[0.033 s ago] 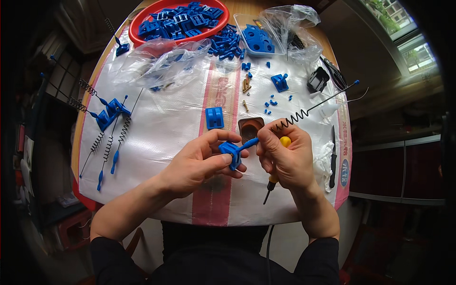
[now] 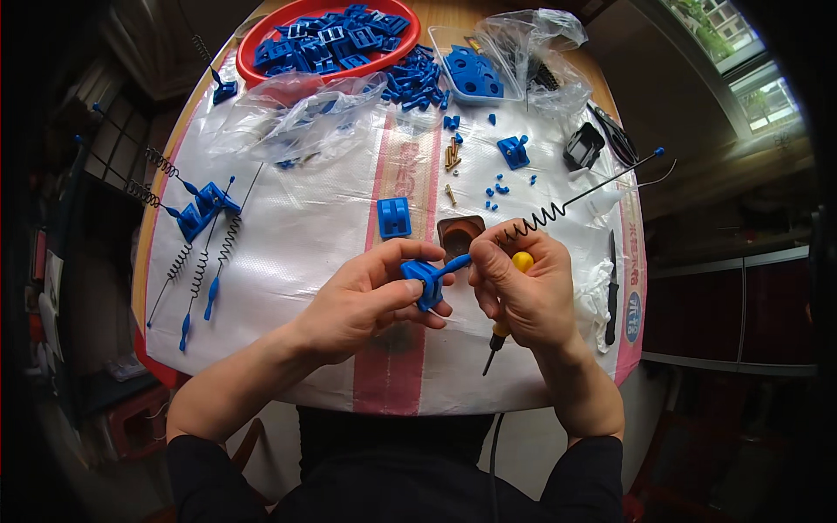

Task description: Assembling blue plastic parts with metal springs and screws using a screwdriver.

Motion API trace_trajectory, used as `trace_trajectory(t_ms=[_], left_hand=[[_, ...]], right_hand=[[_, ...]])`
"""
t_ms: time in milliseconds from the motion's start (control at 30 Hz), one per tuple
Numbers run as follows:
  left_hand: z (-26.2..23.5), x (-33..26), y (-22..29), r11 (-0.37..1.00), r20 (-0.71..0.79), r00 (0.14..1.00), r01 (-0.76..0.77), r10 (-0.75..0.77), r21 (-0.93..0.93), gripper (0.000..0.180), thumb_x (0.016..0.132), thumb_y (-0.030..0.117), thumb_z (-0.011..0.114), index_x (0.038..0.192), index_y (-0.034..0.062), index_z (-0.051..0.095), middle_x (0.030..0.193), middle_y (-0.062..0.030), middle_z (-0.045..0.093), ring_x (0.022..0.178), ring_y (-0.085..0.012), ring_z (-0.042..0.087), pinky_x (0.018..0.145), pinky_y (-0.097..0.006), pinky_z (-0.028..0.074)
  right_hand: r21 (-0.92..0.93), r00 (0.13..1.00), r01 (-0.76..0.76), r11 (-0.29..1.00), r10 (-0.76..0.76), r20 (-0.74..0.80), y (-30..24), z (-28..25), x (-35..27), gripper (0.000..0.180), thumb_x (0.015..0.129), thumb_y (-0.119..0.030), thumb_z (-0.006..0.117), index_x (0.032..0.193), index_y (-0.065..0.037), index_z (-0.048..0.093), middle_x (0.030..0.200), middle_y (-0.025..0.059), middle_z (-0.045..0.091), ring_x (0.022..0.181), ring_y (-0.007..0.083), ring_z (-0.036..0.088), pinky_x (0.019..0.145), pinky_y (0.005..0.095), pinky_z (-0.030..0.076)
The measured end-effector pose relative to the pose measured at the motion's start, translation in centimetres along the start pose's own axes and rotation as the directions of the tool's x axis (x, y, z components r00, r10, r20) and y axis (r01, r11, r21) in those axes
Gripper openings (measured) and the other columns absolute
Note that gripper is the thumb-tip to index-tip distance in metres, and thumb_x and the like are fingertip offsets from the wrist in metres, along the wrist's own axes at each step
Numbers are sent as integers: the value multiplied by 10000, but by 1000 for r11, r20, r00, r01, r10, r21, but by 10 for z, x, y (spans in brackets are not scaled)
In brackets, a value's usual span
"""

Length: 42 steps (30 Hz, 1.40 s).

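Note:
My left hand (image 2: 353,305) is closed on a blue plastic bracket (image 2: 422,281), its thumb pressing the near side and its fingers around the far side. A blue stem (image 2: 455,263) rises from the bracket toward my right hand (image 2: 539,292), which pinches the stem's upper end. From that pinch a black coiled spring wire (image 2: 545,214) runs up to the right and ends in a small blue tip (image 2: 659,152). My right hand also keeps a yellow-handled screwdriver (image 2: 523,261) tucked in its palm, with the shaft pointing down. Fingers hide part of the bracket and the spring's lower end.
Beyond my hands lie a loose blue bracket (image 2: 394,217), a brown dish (image 2: 459,234) and brass screws (image 2: 452,155). A red basin (image 2: 247,61) of blue parts stands far left. Spring assemblies (image 2: 202,213) lie left; a black knife (image 2: 612,296) lies right beside crumpled white tissue (image 2: 593,292).
The bracket and stem have shifted very slightly left, and my left thumb has slid a little over the bracket. The wire's blue tip has moved slightly right. Both hands keep their hold.

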<state>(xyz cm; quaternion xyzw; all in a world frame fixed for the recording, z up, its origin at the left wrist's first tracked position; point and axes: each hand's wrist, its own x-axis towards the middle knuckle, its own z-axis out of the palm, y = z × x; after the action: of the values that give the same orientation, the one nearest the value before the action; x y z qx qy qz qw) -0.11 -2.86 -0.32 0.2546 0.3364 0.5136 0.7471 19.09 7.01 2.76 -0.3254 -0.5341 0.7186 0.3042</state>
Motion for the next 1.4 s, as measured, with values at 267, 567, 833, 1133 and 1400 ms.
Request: trace_trajectory(t_ms=[267, 567, 833, 1133, 1400], left_hand=[[-14, 5, 3, 990, 32, 995, -94, 98, -106, 419, 1060, 177, 470, 1459, 70, 400, 1288, -165, 582, 1063, -271, 652, 896, -416, 553], [-13, 6, 12, 983, -91, 983, -169, 162, -77, 506, 985, 79, 621, 1445, 51, 412, 1283, -147, 579, 968, -249, 668, 832, -362, 581], [-23, 7, 14, 953, -189, 934, -292, 303, 84, 481, 940, 39, 684, 1361, -16, 457, 1268, -160, 602, 1000, -256, 696, 900, -372, 596], [-23, 5, 19, 883, -288, 839, -408, 463, 231, 426, 908, 28, 725, 1286, -35, 538, 1174, -165, 683, 1029, -233, 695, 938, -387, 593], [-21, 7, 16, 845, -266, 811, -444, 521, 299, 389, 893, -9, 731, 1247, -24, 573, 1170, -161, 692, 1085, -243, 687, 977, -406, 583]], right_hand=[[255, 997, 60, 965, -70, 32, -8, -9, 0, 268, 1017, -64, 458, 1273, 15, 467, 853, 102, 612, 551, 110, 543, 492, 231, 448], [144, 933, 358, 923, -348, -88, -13, -15, 2, 345, 1091, -212, 374, 1377, -26, 320, 804, 128, 639, 679, 164, 615, 644, 259, 506], [257, 955, 276, 926, -294, 33, -32, -26, -3, 210, 1023, -268, 582, 1105, -76, 558, 987, 132, 670, 886, 208, 688, 670, 285, 548], [-394, 742, 665, 635, -622, 250, -33, -4, -36, 365, 915, 127, 610, 1224, 8, 454, 1249, 274, 614, 1147, 305, 653, 988, 393, 546], [-557, 574, 780, 285, -682, 454, -30, 10, -32, 475, 805, 170, 712, 1189, 5, 486, 1151, 280, 659, 1034, 382, 705, 892, 428, 586]])
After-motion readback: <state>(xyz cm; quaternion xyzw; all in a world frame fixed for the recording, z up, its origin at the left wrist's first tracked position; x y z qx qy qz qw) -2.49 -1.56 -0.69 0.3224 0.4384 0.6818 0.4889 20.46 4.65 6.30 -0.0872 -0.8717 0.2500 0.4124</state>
